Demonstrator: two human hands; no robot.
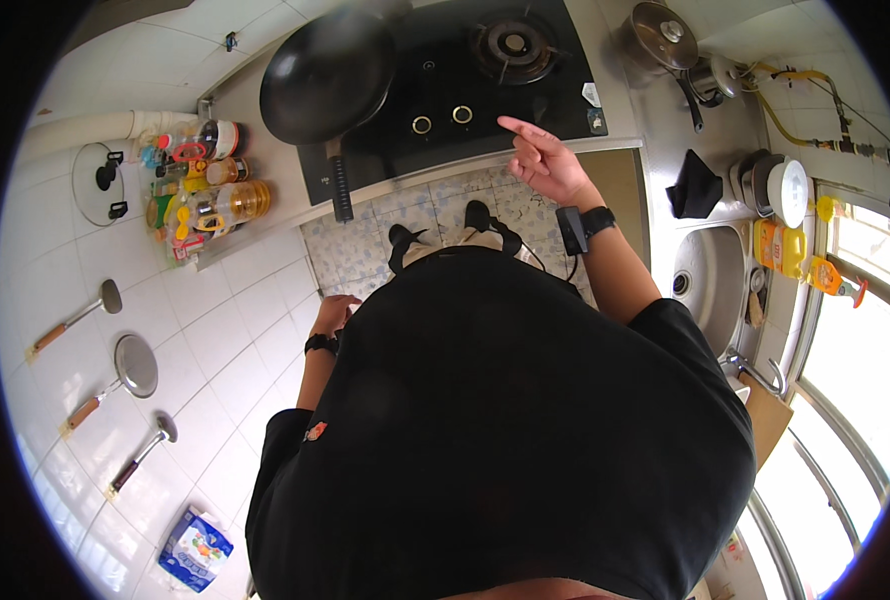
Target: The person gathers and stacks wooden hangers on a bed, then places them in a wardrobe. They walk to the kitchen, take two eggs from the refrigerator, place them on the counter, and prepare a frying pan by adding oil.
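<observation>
My right hand (546, 159) is raised over the front edge of the black gas hob (445, 154), its index finger extended and the others loosely curled, holding nothing. Left of that finger are two round control knobs on the hob, one of them the right knob (462, 115). A black wok (328, 79) covers the left burner, its ribbed handle pointing towards me. The right burner (514, 43) is bare, with no flame visible. My left hand (336, 311) hangs low beside my body, partly hidden by my black shirt; whether it holds something cannot be told.
Sauce and oil bottles (219, 206) crowd the left counter. Utensils, including a skimmer (136, 366), hang on the tiled wall. To the right are a lidded pot (658, 37), a smaller pan, a black cloth (696, 186), a white bowl (788, 193) and a steel sink (704, 281).
</observation>
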